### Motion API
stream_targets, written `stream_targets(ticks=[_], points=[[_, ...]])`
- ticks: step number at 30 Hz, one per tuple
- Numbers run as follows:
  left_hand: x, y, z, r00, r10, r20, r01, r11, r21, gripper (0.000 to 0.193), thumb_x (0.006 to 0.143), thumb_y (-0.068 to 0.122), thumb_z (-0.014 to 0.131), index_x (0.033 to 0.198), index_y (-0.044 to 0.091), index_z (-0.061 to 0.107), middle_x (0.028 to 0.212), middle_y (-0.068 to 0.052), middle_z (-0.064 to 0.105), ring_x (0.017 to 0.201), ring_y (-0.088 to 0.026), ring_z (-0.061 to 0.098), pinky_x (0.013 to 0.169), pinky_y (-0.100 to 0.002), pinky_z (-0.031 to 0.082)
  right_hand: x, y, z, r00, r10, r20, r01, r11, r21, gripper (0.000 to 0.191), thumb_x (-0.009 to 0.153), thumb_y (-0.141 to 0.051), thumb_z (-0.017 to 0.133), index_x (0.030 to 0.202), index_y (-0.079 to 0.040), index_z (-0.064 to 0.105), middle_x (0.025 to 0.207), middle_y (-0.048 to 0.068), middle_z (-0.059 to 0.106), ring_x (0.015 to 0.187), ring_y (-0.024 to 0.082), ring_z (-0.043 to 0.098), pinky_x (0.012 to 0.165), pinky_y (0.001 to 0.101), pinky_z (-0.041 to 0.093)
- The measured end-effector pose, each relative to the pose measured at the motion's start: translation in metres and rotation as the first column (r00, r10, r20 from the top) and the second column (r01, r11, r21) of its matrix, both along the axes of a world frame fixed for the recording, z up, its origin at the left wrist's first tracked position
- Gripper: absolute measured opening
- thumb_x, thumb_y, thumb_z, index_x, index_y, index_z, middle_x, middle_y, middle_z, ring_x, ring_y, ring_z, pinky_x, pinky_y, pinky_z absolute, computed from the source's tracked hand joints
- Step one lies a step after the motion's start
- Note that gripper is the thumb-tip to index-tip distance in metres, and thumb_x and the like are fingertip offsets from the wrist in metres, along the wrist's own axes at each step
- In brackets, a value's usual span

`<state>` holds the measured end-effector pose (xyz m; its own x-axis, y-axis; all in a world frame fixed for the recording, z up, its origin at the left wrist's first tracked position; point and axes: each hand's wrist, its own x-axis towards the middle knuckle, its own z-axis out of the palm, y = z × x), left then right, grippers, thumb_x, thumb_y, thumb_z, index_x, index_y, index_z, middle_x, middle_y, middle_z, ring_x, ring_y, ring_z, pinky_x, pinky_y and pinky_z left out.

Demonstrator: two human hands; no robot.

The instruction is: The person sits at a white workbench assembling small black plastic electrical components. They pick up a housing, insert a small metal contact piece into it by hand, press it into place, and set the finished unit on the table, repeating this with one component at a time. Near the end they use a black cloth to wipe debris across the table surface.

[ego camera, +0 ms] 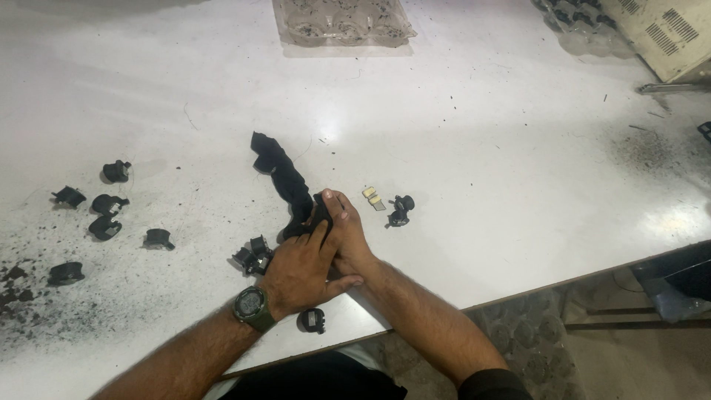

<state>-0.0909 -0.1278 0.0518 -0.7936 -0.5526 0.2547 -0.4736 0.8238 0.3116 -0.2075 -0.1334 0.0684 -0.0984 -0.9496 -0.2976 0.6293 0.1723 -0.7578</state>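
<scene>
**Two hands pressed around one small black part**

The left hand [300, 270], with a green watch [252, 307] on its wrist, lies over the right hand [342, 233], and both are closed together on a small black plastic part [323, 201] at the lower end of a black cloth [280, 178]. The part sits at the fingertips, just above the white counter [481, 148], near its front edge.

To do this well, I think the grip should stay firm and low over the counter, so the small part does not slip away, and the cloth should stay between skin and any dirt.

I count six loose black parts on the left [107, 204], about two more in a cluster [253, 259] touching the left hand, one near the wrist [312, 320], and one to the right [401, 210]. Beside that one lies one pale clip [372, 197]. One clear tray [344, 21] stands at the far edge.
</scene>
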Motion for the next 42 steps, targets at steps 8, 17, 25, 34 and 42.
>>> stream_targets(ticks=[8,17,25,34,42], points=[[-0.0002,0.0002,0.0018,1.000,-0.007,-0.005,0.007,1.000,-0.003,0.103,0.090,0.075,0.052,0.150,-0.005,0.030,0.130,-0.038,0.053,0.091,-0.034,0.071,0.067,-0.043,0.060,0.0001,0.0013,0.0013,0.999,0.003,-0.040,-0.002,1.000,0.023,0.045,0.097,-0.043,0.063,0.120,-0.006,0.053,0.091,0.005,0.057,0.077,0.015,0.062,0.066,0.0299,0.059],[0.0011,0.0015,0.0016,1.000,-0.003,0.028,0.001,0.998,0.068,0.106,0.087,0.074,0.056,0.151,-0.006,0.030,0.132,-0.039,0.052,0.095,-0.037,0.071,0.072,-0.045,0.059,-0.0004,0.0021,-0.0018,0.999,0.010,-0.046,-0.010,1.000,-0.011,0.042,0.100,-0.041,0.061,0.121,-0.006,0.053,0.092,0.006,0.059,0.076,0.015,0.063,0.065,0.0297,0.059],[0.0017,0.0024,0.0010,0.999,-0.002,0.045,-0.001,0.998,0.070,0.105,0.088,0.074,0.057,0.152,-0.004,0.027,0.133,-0.039,0.051,0.098,-0.038,0.070,0.073,-0.047,0.059,-0.0002,0.0039,-0.0043,0.998,0.001,-0.069,-0.003,0.999,-0.033,0.039,0.102,-0.040,0.059,0.120,-0.006,0.053,0.093,0.006,0.059,0.078,0.013,0.063,0.067,0.0283,0.059],[0.0021,0.0040,0.0008,1.000,-0.004,0.007,0.004,0.999,0.032,0.107,0.089,0.073,0.057,0.154,-0.004,0.021,0.130,-0.041,0.053,0.094,-0.038,0.072,0.073,-0.047,0.060,-0.0008,0.0045,-0.0056,0.999,0.003,-0.044,-0.005,0.999,-0.044,0.039,0.102,-0.040,0.058,0.118,-0.005,0.052,0.094,0.008,0.061,0.078,0.015,0.064,0.066,0.0290,0.060],[0.0023,0.0048,0.0003,1.000,-0.001,0.029,-0.001,0.998,0.057,0.109,0.088,0.072,0.057,0.156,-0.004,0.019,0.129,-0.041,0.053,0.093,-0.037,0.072,0.071,-0.045,0.060,-0.0009,0.0054,-0.0073,1.000,0.003,-0.023,-0.005,0.998,-0.061,0.039,0.103,-0.039,0.058,0.119,-0.005,0.052,0.096,0.009,0.061,0.080,0.015,0.064,0.068,0.0293,0.061]])
